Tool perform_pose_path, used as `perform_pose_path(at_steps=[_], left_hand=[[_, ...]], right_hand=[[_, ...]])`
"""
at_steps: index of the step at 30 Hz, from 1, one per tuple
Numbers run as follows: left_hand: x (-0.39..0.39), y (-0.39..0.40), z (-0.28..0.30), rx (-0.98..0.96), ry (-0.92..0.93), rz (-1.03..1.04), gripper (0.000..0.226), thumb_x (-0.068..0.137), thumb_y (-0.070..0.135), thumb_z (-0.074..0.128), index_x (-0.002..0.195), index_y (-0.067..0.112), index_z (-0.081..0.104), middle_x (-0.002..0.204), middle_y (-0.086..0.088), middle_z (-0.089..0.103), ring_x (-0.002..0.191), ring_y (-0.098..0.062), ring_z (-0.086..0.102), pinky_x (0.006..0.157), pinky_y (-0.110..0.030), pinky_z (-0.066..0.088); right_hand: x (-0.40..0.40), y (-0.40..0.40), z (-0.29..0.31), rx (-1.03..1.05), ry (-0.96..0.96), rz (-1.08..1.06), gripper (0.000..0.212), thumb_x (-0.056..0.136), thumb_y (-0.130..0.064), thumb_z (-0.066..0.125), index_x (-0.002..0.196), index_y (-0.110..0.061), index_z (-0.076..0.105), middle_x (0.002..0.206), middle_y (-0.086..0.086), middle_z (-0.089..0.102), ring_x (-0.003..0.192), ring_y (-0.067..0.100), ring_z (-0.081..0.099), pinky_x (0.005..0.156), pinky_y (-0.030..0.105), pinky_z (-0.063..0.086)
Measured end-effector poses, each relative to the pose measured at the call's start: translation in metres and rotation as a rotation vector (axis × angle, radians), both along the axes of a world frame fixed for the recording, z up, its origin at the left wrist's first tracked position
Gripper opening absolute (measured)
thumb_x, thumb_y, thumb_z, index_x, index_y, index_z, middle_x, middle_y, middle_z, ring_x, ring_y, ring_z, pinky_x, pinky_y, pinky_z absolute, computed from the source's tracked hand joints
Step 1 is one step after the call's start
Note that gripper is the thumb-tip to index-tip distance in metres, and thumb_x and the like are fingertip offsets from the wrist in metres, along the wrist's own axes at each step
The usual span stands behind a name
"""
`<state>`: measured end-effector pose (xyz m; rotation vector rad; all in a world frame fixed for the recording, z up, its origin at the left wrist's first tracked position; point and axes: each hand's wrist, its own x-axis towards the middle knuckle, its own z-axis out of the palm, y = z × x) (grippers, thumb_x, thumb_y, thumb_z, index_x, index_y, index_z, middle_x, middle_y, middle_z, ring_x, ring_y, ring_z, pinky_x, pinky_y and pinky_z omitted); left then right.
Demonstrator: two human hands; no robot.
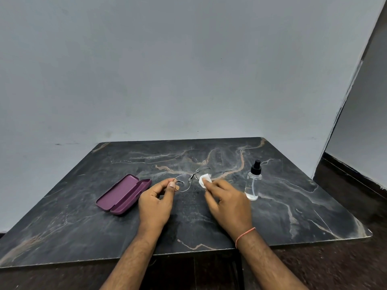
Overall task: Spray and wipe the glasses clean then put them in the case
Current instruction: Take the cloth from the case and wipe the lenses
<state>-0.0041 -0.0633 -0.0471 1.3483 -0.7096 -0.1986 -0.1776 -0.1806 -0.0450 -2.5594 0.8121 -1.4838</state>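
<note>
Thin rimless glasses are held just above the dark marble table, near its middle. My left hand pinches the left lens edge between thumb and fingers. My right hand grips a small white cloth pressed on the right lens. An open purple case lies to the left of my left hand, its inside empty. A clear spray bottle with a black nozzle stands upright to the right of my right hand.
The table backs onto a pale grey wall. Dark floor shows to the right and in front of the table's near edge.
</note>
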Motion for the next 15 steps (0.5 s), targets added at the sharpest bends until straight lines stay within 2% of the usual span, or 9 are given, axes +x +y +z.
perform_pose_path(at_steps=[5, 10, 15], left_hand=[[0.0006, 0.0000, -0.0002, 0.005, 0.019, -0.004, 0.016, 0.100, 0.020, 0.077, 0.108, 0.032, 0.084, 0.099, 0.008, 0.086, 0.107, -0.018, 0.081, 0.104, -0.052, 0.062], [-0.0002, 0.0001, 0.0014, 0.003, 0.011, 0.004, 0.019, 0.100, 0.020, 0.077, 0.102, 0.039, 0.082, 0.098, 0.009, 0.086, 0.105, -0.017, 0.081, 0.102, -0.052, 0.062], [0.0013, 0.0001, -0.0008, 0.007, 0.011, -0.009, 0.020, 0.100, 0.021, 0.077, 0.104, 0.041, 0.082, 0.099, 0.010, 0.086, 0.106, -0.018, 0.081, 0.102, -0.054, 0.062]], right_hand=[[-0.0001, -0.0046, 0.0007, 0.037, -0.076, -0.113, 0.027, 0.090, -0.020, 0.084, 0.116, -0.029, 0.082, 0.089, -0.013, 0.071, 0.064, 0.008, 0.065, 0.051, 0.021, 0.045], [0.0018, -0.0011, -0.0033, -0.043, 0.021, 0.045, 0.029, 0.096, -0.030, 0.071, 0.123, -0.036, 0.079, 0.094, -0.014, 0.072, 0.070, 0.008, 0.068, 0.054, 0.027, 0.053], [0.0009, -0.0055, -0.0001, 0.056, -0.096, -0.108, 0.026, 0.093, -0.023, 0.080, 0.118, -0.031, 0.081, 0.090, -0.011, 0.071, 0.066, 0.012, 0.067, 0.050, 0.030, 0.051]])
